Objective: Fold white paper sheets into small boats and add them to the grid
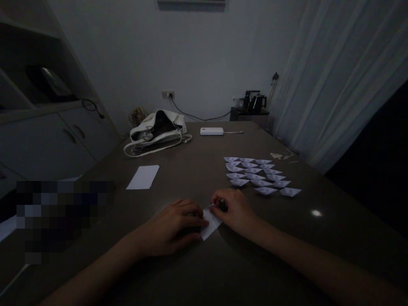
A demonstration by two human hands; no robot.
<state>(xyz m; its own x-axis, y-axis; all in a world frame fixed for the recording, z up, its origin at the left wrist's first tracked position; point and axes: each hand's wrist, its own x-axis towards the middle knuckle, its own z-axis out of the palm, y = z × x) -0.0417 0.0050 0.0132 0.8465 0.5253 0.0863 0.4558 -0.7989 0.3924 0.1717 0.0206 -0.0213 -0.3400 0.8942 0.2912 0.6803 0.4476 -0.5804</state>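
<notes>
A small piece of folded white paper lies at a slant on the dark table in front of me. My left hand reaches in from the left, its fingertips holding the paper's left side down. At the paper's upper right edge, my right hand is curled, thumb and fingers pinching it. Just beyond my right hand stand several small folded paper boats in uneven rows. A stack of white paper sheets lies farther off to the left.
A white handbag sits at the back left of the table. Near the far edge lies a white power bank with a short cable. Small scraps lie at the right edge. A blurred patch covers the left side.
</notes>
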